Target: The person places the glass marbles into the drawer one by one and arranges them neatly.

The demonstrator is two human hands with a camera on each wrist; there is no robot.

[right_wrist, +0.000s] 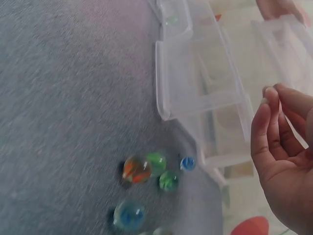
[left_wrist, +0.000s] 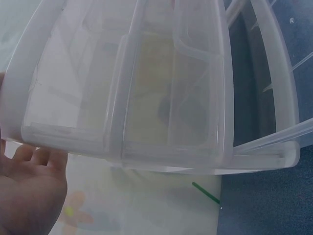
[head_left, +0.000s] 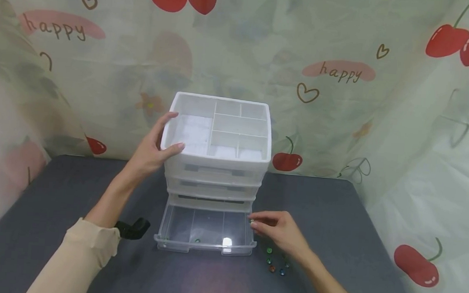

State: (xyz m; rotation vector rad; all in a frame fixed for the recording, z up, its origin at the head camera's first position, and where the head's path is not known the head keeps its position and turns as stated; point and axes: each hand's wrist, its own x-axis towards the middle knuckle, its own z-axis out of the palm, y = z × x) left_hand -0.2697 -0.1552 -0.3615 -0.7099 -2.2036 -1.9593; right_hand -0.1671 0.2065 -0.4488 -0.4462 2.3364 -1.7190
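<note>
A white plastic drawer organizer point(head_left: 217, 163) stands on the table, its clear bottom drawer point(head_left: 208, 226) pulled out. My left hand point(head_left: 153, 143) grips the organizer's upper left side, thumb over the top rim; bent fingers also show in the left wrist view. Above the drawer's right edge, my right hand point(head_left: 279, 231) pinches a small marble point(head_left: 251, 221), mostly hidden by the fingertips. A green marble point(head_left: 197, 240) lies near the drawer's front. Beside the drawer on the right are several glass marbles, among them an orange one point(right_wrist: 136, 169) and a blue one point(right_wrist: 129, 215).
The organizer's top tray point(head_left: 242, 125) is split into several compartments. Two upper drawers point(head_left: 215, 189) are closed. A dark grey cloth covers the table point(head_left: 92, 191). Behind it hangs a curtain point(head_left: 241, 51) printed with cherries and hearts.
</note>
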